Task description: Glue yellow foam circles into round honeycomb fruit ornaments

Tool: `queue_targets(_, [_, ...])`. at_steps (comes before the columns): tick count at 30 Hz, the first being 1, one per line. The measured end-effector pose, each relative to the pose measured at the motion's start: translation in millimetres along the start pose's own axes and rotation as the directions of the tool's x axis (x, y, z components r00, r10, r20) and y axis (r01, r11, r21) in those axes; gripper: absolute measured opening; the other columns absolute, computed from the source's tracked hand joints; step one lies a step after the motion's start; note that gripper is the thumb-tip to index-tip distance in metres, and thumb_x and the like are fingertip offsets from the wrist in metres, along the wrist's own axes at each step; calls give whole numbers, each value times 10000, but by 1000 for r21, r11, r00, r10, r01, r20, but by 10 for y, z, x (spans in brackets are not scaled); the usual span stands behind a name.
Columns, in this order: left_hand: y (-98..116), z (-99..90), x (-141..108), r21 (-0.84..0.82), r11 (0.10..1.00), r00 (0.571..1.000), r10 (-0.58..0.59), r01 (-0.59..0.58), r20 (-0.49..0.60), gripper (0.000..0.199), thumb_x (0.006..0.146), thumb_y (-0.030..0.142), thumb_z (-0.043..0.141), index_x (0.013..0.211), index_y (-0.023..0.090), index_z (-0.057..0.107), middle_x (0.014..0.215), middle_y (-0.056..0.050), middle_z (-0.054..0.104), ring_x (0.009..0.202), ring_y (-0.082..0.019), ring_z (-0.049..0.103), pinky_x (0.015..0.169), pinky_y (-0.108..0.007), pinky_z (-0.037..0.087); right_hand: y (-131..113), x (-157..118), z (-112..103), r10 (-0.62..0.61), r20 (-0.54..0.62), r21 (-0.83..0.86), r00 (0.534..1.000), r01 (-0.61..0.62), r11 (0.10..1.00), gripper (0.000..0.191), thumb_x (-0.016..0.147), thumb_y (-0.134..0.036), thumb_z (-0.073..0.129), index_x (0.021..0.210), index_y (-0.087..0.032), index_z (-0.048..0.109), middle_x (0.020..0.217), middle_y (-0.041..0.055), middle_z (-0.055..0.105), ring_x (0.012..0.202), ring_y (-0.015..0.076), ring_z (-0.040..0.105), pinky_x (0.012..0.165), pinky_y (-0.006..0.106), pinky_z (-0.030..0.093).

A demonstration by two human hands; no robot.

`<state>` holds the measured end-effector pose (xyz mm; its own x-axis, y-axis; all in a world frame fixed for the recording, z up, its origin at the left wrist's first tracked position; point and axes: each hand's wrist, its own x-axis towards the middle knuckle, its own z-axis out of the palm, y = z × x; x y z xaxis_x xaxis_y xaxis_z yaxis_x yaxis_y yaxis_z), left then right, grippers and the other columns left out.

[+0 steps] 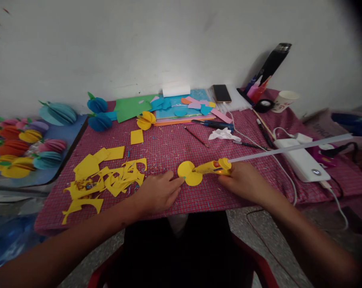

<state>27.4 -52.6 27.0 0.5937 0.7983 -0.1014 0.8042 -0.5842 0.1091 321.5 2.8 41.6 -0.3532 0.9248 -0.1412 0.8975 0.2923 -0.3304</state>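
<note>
My right hand (243, 182) is wrapped round a yellow hot glue gun (213, 167), and a long translucent glue stick (289, 149) sticks out of its back end. The gun's nozzle points left, over two overlapping yellow paper circles (194, 179) in front of me. Fingers curled, my left hand (160, 193) grips the left edge of these circles; a tiny green spot shows by its fingertip. Left of that hand lie yellow paper offcuts (118, 180) and yellow paper squares (87, 166). Farther back is a yellow folded paper ball (146, 120).
Finished paper fruits (16, 146) crowd a blue surface at left. Coloured paper sheets (133, 108), a phone (221, 93) and a pencil (196, 136) lie toward the wall. At right are a white power bank (302, 160), cables, a paper cup (284, 101) and a black bottle (272, 62).
</note>
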Motion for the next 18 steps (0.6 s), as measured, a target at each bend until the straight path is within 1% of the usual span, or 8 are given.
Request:
queue_targets(8, [13, -22, 6, -10, 1000, 1000, -4, 4, 1, 385, 1048, 347, 370, 1345, 249, 595, 1001, -67, 595, 778, -184, 596, 581, -281, 428, 16, 32, -29, 34, -7, -32, 999, -35, 999, 222, 830, -274, 583, 633, -197, 648, 606, 70, 646, 511, 158, 513, 525, 303, 256])
queue_targets(13, [8, -20, 1, -11, 1000, 1000, -5, 5, 6, 387, 1048, 344, 367, 1341, 244, 599, 994, -72, 595, 791, -189, 599, 603, -284, 444, 76, 3, -36, 31, -49, -72, 998, -35, 997, 229, 833, -290, 591, 633, -202, 657, 591, 63, 637, 498, 152, 490, 513, 299, 236])
queue_targets(16, [8, -21, 2, -17, 1000, 1000, -7, 7, 9, 388, 1047, 343, 364, 1339, 246, 601, 995, -71, 594, 784, -189, 594, 608, -289, 454, 138, -26, -69, 60, -66, -83, 996, -66, 994, 215, 827, -297, 605, 639, -204, 655, 603, 65, 644, 507, 162, 517, 517, 299, 260])
queue_targets(18, [11, -27, 3, -19, 1000, 1000, -11, 11, 13, 390, 1045, 343, 364, 1340, 249, 600, 994, -69, 592, 771, -191, 595, 594, -293, 452, 181, -52, -123, 81, -99, -16, 992, -83, 996, 206, 818, -298, 622, 636, -205, 647, 628, 73, 658, 533, 182, 557, 528, 304, 308])
